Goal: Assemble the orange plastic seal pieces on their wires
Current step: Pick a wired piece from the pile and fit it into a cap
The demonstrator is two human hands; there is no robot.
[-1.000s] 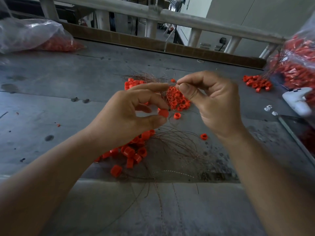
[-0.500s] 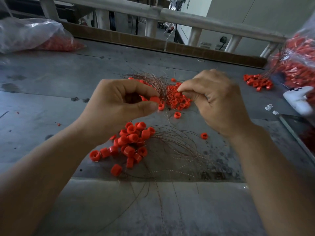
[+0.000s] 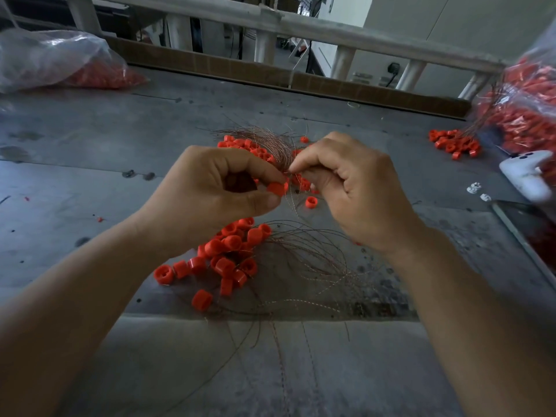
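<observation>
Orange plastic seal piece (image 3: 276, 188) sits pinched between thumb and forefinger of the left hand (image 3: 207, 203), raised over the middle of the grey worktop (image 3: 90, 176). The right hand (image 3: 352, 188), fingers curled, pinches a thin wire (image 3: 289, 203) just beside that piece; whether the wire enters it cannot be told. Beneath the hands lies a heap of seal pieces (image 3: 228, 254), with loose wires (image 3: 307, 260) fanning toward the near edge.

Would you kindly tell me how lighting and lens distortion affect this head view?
Head view: dim, flat light dulls the grey table; the wide-angle lens bows the railing; the orange seal piece pinched by the left hand looks sharp; the bag at right looks smeared.
</observation>
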